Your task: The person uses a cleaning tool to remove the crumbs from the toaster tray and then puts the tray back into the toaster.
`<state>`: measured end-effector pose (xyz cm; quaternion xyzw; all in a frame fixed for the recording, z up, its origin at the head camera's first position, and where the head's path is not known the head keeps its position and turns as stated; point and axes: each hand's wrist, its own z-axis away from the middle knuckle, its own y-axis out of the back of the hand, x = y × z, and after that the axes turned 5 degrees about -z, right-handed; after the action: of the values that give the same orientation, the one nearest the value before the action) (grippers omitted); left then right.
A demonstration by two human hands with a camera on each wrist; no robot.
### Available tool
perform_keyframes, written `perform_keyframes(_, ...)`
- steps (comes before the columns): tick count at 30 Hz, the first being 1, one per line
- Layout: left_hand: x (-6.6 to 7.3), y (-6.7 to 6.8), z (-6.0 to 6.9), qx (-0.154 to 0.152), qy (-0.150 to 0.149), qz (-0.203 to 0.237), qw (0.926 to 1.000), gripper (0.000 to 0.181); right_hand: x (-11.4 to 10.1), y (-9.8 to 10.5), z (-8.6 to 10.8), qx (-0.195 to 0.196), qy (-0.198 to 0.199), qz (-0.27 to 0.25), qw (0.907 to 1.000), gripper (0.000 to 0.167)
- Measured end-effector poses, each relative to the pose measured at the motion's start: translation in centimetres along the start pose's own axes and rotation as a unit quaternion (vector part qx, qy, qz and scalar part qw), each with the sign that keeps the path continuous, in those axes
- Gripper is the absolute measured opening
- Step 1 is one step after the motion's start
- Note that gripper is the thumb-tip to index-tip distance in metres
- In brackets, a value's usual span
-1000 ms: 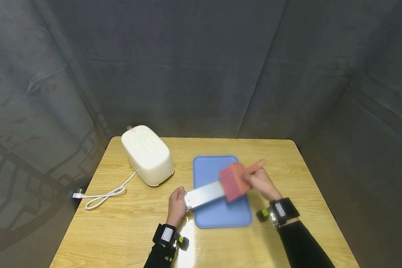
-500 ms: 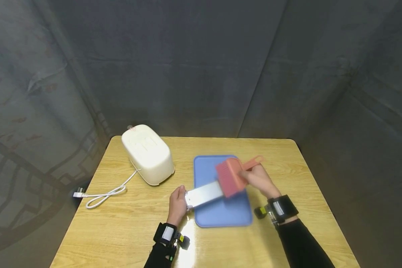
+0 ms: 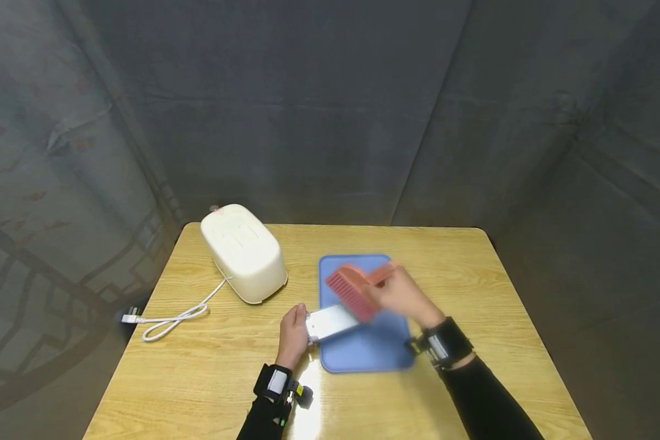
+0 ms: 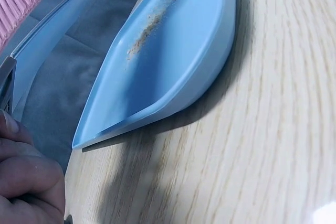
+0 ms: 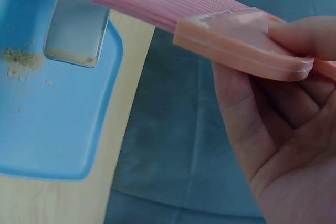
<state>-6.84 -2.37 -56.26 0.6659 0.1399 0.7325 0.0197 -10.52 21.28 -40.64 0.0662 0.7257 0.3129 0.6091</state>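
My left hand (image 3: 293,333) grips one end of a flat, silvery crumb tray (image 3: 330,322), which is held tilted over a blue tray (image 3: 363,360). My right hand (image 3: 401,296) holds a pink hand brush (image 3: 354,287) by its base, thumb on one face and fingers beneath. The bristles (image 5: 157,1) lie over the crumb tray; whether they touch it is unclear. Brownish residue lines the crumb tray's free end (image 5: 73,56) in the right wrist view. Loose crumbs (image 4: 147,32) are scattered in the blue tray. Only the left hand's curled fingers (image 4: 31,182) appear in the left wrist view.
A white toaster-like appliance (image 3: 244,253) stands at the table's back left. Its white cord (image 3: 181,319) lies looped, and the plug (image 3: 132,319) reaches the left edge. Dark grey cloth (image 3: 308,122) hangs behind the wooden table (image 3: 473,293).
My right hand has swung the brush leftward over the crumb tray, nearer my left hand, and the brush has turned. The left hand and crumb tray have barely moved.
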Motion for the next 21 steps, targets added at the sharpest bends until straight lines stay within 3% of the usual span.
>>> perform_keyframes(10, -0.2, 0.1, -0.1, -0.002, 0.0, -0.002, 1.0, 0.04, -1.3, -0.9, -0.1, -0.062, 0.053, 0.058, 0.995, 0.004)
perform_keyframes(21, -0.3, 0.1, -0.2, -0.014, 0.007, 0.014, 0.9998, 0.039, -2.3, -1.5, -0.1, -0.125, 0.104, 0.184, 0.9694, 0.013)
